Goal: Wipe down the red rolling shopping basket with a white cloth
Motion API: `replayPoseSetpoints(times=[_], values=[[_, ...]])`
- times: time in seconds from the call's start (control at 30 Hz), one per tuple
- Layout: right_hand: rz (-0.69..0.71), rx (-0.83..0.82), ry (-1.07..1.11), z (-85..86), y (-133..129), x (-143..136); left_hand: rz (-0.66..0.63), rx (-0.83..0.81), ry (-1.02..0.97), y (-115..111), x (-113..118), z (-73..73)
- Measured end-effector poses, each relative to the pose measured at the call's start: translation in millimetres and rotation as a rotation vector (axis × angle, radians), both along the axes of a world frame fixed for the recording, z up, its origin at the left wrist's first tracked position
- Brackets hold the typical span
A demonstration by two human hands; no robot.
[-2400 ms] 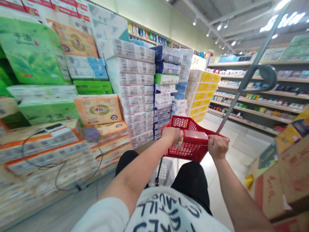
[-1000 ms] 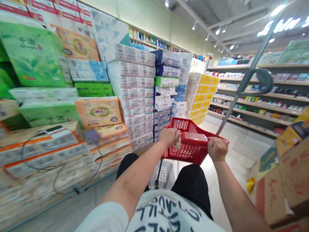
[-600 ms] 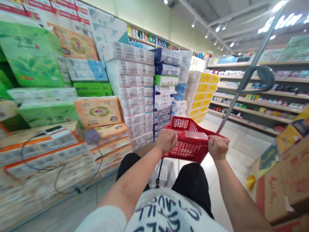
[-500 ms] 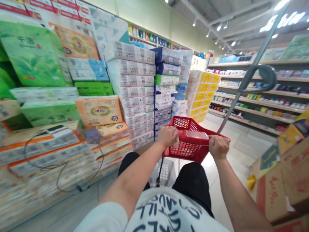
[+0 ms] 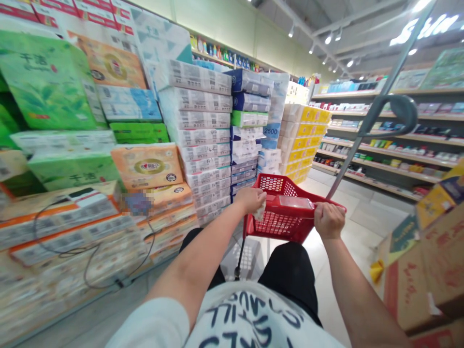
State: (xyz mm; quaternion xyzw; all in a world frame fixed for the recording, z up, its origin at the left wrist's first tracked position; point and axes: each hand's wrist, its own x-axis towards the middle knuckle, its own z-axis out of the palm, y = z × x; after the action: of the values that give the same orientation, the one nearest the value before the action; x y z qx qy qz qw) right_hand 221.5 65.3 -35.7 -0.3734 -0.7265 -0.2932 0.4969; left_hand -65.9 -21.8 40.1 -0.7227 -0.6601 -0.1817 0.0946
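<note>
A red shopping cart with perforated sides stands in front of my body, its handle bar running across between my hands. My left hand is closed at the left end of the handle, with a small pale, crumpled piece showing under its fingers. At the right end, my right hand is wrapped round the red handle. A grey metal pole with a curved grey hook rises from the cart's right side. The inside of the basket is mostly hidden.
Stacked tissue packs line the left side, with a black cable hanging over the lower ones. Yellow and white packs stand ahead. Shelves and cardboard boxes are on the right.
My left hand has shifted very slightly left on the handle, and the pale piece under it has moved a little. The stacks on the left sit slightly further left in view.
</note>
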Motion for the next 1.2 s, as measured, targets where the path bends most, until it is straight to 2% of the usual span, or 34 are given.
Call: replayPoseSetpoints(times=[0.07, 0.1, 0.23, 0.33, 0.47, 0.57, 0.63, 0.7, 0.73, 0.8, 0.87, 0.93, 1.0, 1.07, 1.13, 1.2], values=[[0.013, 0.004, -0.009, -0.3, 0, 4, -0.031, -0.054, 0.055, -1, 3, 3.6], [0.018, 0.003, -0.014, -0.3, 0, 6, -0.054, -0.027, 0.084, -4, 4, 1.8], [0.010, -0.025, -0.018, 0.2, -3, 9, -0.140, 0.235, 0.167, -22, 11, -19.1], [0.015, -0.101, 0.002, 2.6, -6, 7, -0.088, 0.296, 0.162, -27, 18, -25.1], [0.020, -0.298, 0.206, 17.3, -13, 0, 0.032, 0.091, 0.067, -14, 19, -8.1], [0.100, -0.437, 0.470, 35.9, -29, -14, 0.027, -0.058, 0.017, -5, 13, 3.1], [0.211, -0.451, 0.542, 47.1, -47, -32, 0.024, -0.020, -0.105, -4, 13, 5.5], [0.393, -0.474, 0.492, 55.2, -69, -57, 0.016, 0.132, -0.350, -7, 22, 7.2], [0.505, -0.519, 0.446, 58.3, -79, -72, -0.031, 0.221, -0.497, -9, 29, 9.0], [0.712, -0.622, 0.412, 64.1, -94, -102, -0.233, 0.342, -0.795, -13, 48, 15.7], [0.831, -0.639, 0.493, 71.0, -99, -125, -0.482, 0.321, -1.025, -17, 65, 25.8], [0.896, -0.650, 0.631, 79.6, -94, -136, -0.581, 0.230, -1.111, -19, 73, 35.4], [0.892, -0.638, 0.675, 87.7, -84, -133, -0.551, 0.201, -1.029, -20, 69, 39.5], [0.789, -0.545, 0.575, 91.0, -75, -120, -0.454, 0.265, -0.797, -21, 57, 34.3], [0.600, -0.422, 0.358, 86.2, -71, -105, -0.302, 0.358, -0.498, -23, 44, 19.9], [0.424, -0.367, 0.100, 74.5, -70, -94, -0.164, 0.382, -0.220, -24, 34, 0.3]])
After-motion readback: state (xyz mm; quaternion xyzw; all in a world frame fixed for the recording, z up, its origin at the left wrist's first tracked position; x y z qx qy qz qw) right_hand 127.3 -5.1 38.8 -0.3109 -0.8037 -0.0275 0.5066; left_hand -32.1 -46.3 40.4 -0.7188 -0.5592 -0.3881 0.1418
